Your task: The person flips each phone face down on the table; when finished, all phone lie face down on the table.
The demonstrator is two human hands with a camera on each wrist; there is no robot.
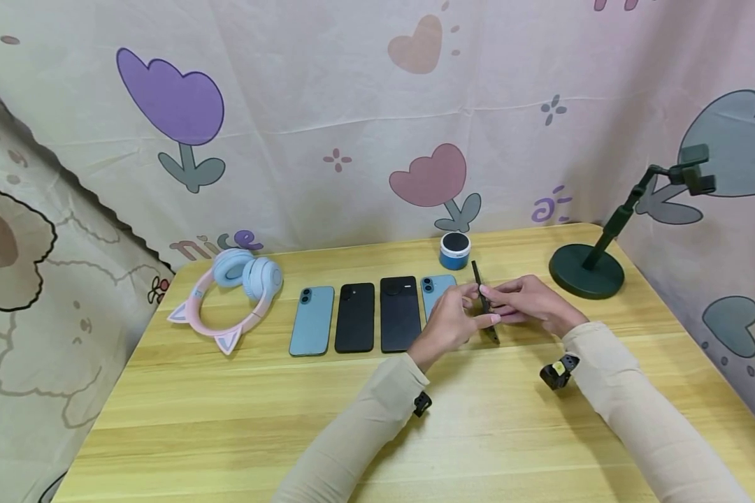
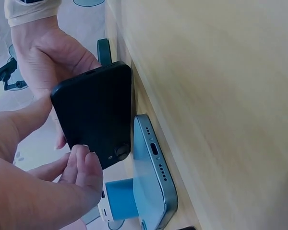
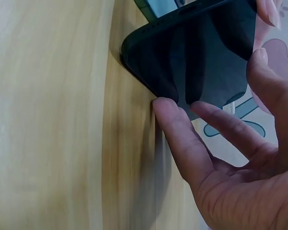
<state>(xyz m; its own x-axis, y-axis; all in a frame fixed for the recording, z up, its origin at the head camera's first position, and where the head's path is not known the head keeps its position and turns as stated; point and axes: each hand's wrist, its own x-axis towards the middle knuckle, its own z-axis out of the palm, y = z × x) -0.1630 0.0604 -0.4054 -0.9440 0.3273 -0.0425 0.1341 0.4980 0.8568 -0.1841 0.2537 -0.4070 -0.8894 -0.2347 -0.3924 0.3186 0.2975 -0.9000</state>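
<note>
A black smartphone (image 1: 477, 274) is tipped up on its long edge at the right end of a row of phones. My left hand (image 1: 449, 320) pinches it from the left; in the left wrist view the fingers lie on the dark back (image 2: 93, 110), near the round camera. From the other side my right hand (image 1: 531, 304) grips it, two fingertips against the glossy screen (image 3: 206, 52) and the thumb at its upper edge. Lying beside it is a light blue phone (image 1: 436, 288), partly hidden by my left hand.
Further left lie a dark phone (image 1: 400, 314), a black phone (image 1: 355, 318) and another blue phone (image 1: 312, 321). Cat-ear headphones (image 1: 199, 307) rest at the far left. Behind stands a small blue speaker (image 1: 454, 253); a dark green stand (image 1: 586, 272) is at right on the wooden table (image 1: 226, 419).
</note>
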